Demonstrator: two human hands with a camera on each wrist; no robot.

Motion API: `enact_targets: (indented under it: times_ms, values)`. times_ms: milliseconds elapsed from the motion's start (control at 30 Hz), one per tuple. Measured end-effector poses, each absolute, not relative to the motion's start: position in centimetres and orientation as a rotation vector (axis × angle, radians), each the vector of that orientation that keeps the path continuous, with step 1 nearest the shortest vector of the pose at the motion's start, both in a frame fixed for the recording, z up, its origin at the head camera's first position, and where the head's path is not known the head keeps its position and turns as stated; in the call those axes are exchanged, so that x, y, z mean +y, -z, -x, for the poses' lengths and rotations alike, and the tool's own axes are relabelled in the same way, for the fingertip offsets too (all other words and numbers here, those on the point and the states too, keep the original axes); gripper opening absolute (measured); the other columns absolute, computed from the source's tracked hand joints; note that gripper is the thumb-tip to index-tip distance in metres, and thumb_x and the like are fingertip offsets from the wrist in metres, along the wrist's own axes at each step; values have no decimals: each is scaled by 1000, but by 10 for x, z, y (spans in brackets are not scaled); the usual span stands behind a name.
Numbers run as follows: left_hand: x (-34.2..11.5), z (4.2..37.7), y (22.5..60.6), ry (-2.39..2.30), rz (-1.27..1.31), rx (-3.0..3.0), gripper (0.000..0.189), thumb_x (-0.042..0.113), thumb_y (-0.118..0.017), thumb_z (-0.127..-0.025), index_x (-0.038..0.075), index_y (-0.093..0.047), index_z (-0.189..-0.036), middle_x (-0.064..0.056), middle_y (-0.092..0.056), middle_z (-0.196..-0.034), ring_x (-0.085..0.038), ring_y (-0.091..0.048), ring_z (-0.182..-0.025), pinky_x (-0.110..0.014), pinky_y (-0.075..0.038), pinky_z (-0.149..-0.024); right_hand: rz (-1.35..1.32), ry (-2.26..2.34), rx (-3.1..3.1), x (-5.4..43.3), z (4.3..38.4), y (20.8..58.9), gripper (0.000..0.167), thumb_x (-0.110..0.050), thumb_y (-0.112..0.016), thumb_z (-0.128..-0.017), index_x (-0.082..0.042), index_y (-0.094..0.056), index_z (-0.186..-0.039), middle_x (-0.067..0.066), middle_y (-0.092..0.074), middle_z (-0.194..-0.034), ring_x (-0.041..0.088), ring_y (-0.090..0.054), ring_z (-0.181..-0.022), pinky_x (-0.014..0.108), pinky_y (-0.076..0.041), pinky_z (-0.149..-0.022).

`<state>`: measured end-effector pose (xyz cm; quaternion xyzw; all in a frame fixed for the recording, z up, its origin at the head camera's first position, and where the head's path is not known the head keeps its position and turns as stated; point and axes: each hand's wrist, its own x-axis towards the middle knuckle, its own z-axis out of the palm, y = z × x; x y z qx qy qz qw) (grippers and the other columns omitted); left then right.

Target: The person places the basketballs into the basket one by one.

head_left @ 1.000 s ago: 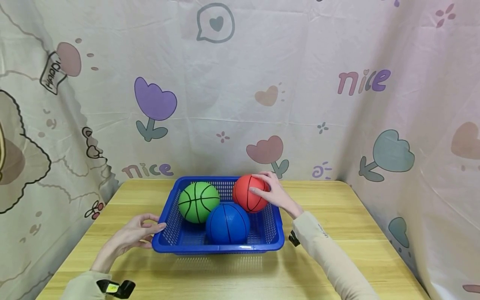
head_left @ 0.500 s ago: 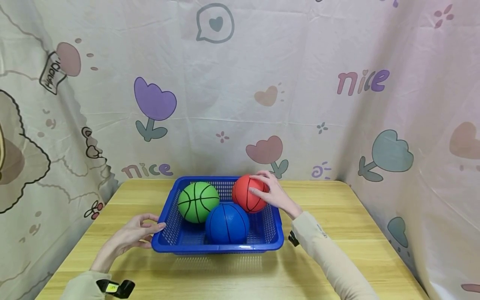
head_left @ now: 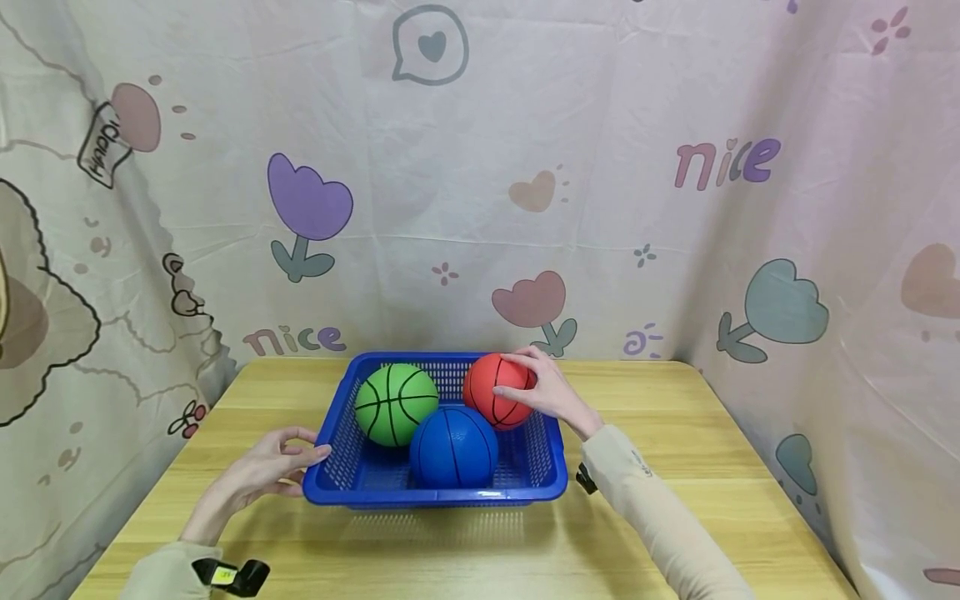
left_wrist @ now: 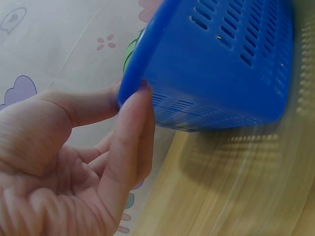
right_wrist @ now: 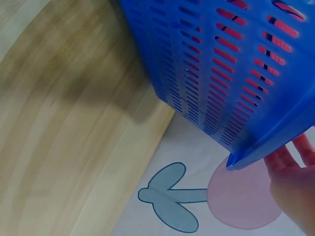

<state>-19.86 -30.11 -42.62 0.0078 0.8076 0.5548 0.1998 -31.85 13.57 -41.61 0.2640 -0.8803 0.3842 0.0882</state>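
A blue plastic basket (head_left: 435, 498) with slotted walls stands on the table. Inside it are a green basketball (head_left: 390, 417) at the back left, a blue basketball (head_left: 454, 450) in front, and a red basketball (head_left: 482, 392) at the back right. My right hand (head_left: 546, 387) holds the red ball from its right side, thumb in front and fingers over the top. The left hand (head_left: 258, 468) pinches the basket's left rim (left_wrist: 147, 46) between thumb and fingers. Through the slots in the right wrist view, red shows behind the basket's wall (right_wrist: 192, 73).
The light wooden table (head_left: 645, 467) reaches out on both sides of the basket. Behind and beside it hangs a pale printed curtain (head_left: 450, 208). Each sleeve has a black wrist camera (head_left: 232, 577) near it.
The red ball has sunk slightly lower in the basket, with the right hand's fingers still on it. The left hand and the basket have stayed in place.
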Motion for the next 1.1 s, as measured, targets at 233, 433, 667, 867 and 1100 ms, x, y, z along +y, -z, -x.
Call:
enact_targets:
  times_ms: [233,433,667,867,1100]
  values:
    - [-301,199,425,-1548,-16,2263,66,33,-60,-102,-10,-29,-140,-3,-70,-98,-15,-68,-76,-29,-60,-64,-770,-1134,-2642,136,319,417,57,-37,-81,-83,-15,-66,-134,9,-61,-123,30,-57,-115,43,-60,-87]
    - [-300,198,423,-1551,-34,2258,65,33,-59,-102,-10,-28,-140,-4,-70,-98,-15,-68,-76,-29,-60,-64,-764,-1095,-2660,137,320,416,57,-36,-82,-82,-13,-66,-132,10,-63,-120,28,-59,-110,40,-60,-84]
    - [-299,197,424,-1546,-17,2265,65,33,-60,-102,-10,-28,-140,-5,-69,-100,-14,-67,-77,-29,-61,-64,-756,-1052,-2696,139,320,415,57,-38,-81,-83,-13,-67,-132,10,-63,-119,28,-58,-110,40,-59,-85]
    - [-300,197,425,-1555,-23,2257,63,33,-59,-102,-9,-29,-139,-5,-69,-100,-14,-67,-77,-29,-61,-64,-731,-1038,-2739,140,321,418,58,-41,-80,-84,-14,-65,-134,10,-63,-123,29,-56,-113,41,-59,-86]
    - [-301,198,427,-1562,-19,2257,64,33,-60,-102,-9,-29,-139,-5,-69,-101,-14,-67,-78,-29,-61,-65,-740,-1020,-2752,141,323,421,58,-41,-78,-86,-12,-64,-135,11,-63,-124,29,-57,-112,42,-59,-86]
